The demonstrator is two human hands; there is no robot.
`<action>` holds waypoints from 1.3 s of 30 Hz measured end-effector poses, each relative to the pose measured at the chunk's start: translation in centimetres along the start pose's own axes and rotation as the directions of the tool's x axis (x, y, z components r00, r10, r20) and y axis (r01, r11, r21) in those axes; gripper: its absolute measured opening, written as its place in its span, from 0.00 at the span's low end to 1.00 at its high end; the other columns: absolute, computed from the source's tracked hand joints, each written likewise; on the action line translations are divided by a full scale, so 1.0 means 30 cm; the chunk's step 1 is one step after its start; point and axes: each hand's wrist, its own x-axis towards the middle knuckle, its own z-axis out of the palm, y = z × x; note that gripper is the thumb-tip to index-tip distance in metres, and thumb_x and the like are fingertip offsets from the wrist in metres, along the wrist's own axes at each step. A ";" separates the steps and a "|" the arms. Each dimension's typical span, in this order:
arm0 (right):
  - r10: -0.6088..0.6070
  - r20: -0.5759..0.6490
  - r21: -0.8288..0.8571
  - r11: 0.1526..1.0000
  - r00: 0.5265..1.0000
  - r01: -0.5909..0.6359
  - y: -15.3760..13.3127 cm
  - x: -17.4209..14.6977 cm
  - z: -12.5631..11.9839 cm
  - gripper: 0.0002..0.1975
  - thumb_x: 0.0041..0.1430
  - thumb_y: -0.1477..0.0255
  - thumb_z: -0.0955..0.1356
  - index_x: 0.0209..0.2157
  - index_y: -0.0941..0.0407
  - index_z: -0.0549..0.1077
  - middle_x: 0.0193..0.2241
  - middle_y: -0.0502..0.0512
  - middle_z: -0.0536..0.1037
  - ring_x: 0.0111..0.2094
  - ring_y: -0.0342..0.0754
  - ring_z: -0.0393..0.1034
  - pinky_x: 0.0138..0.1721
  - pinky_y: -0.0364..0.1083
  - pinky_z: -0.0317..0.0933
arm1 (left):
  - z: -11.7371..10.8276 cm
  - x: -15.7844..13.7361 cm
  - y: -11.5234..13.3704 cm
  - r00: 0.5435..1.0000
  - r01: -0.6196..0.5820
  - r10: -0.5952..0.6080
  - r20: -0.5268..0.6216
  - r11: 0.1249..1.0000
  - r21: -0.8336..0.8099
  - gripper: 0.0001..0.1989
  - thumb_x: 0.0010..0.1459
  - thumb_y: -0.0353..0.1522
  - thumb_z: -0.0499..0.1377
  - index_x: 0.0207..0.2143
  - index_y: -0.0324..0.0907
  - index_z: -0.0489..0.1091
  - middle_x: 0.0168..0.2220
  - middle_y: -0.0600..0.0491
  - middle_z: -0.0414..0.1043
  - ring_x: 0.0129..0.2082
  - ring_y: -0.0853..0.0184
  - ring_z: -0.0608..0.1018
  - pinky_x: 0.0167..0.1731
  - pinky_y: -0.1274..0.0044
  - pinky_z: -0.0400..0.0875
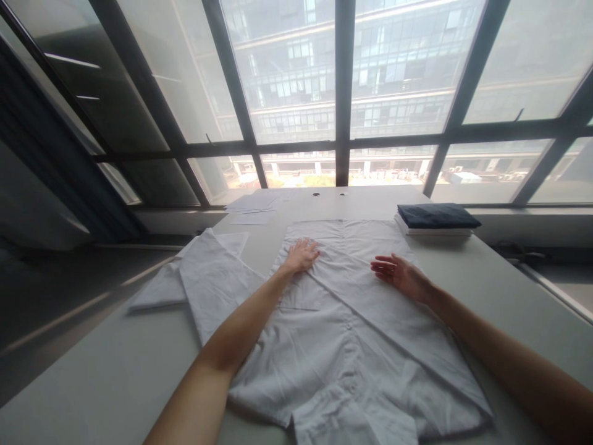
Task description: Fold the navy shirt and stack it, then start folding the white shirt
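Note:
A white button-up shirt (370, 346) lies spread on the table, its collar toward me and its hem at the far side. One sleeve (217, 278) stretches out to the left; the right sleeve's full run is hard to make out. My left hand (301, 254) rests flat on the upper left of the cloth, fingers spread. Over the right part, near the far end, my right hand (401, 275) is held with its fingers stretched out and nothing in them. Whether it touches the fabric I cannot tell. Creases cross the shirt front diagonally.
A dark folded cloth (438, 216) sits on a white stack (435, 232) at the right back. Sheets of paper (254, 207) lie at the left back of the white table (523, 321). Tall windows (343, 93) stand behind it, a dark curtain (60, 142) at left.

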 end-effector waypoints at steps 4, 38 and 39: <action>0.020 -0.016 -0.005 1.000 1.000 -0.020 0.000 -0.003 0.000 0.17 0.70 0.59 0.63 0.44 0.52 0.80 0.48 0.61 0.83 0.52 0.55 0.77 0.64 0.57 0.64 | -0.068 -0.004 -0.035 0.995 -0.094 0.091 -0.049 0.995 -0.044 0.28 0.72 0.44 0.49 0.69 0.44 0.62 0.71 0.46 0.59 0.71 0.57 0.60 0.69 0.65 0.54; 0.124 0.220 -0.471 0.882 0.968 -0.006 -0.082 0.155 0.291 0.20 0.62 0.55 0.72 0.47 0.55 0.80 0.48 0.65 0.82 0.45 0.58 0.79 0.48 0.56 0.73 | -0.400 -0.533 -0.752 0.426 0.208 -0.830 -0.360 0.478 -0.853 0.24 0.53 0.27 0.62 0.53 0.33 0.75 0.40 0.47 0.81 0.36 0.63 0.82 0.38 0.74 0.77; 0.119 0.225 -0.478 0.878 0.967 0.003 -0.083 0.162 0.313 0.21 0.62 0.54 0.72 0.47 0.55 0.80 0.47 0.64 0.83 0.45 0.58 0.79 0.48 0.55 0.72 | -0.415 -0.525 -0.713 0.444 0.126 -0.809 -0.386 0.482 -0.867 0.24 0.53 0.27 0.62 0.54 0.34 0.75 0.40 0.48 0.81 0.35 0.65 0.81 0.37 0.76 0.76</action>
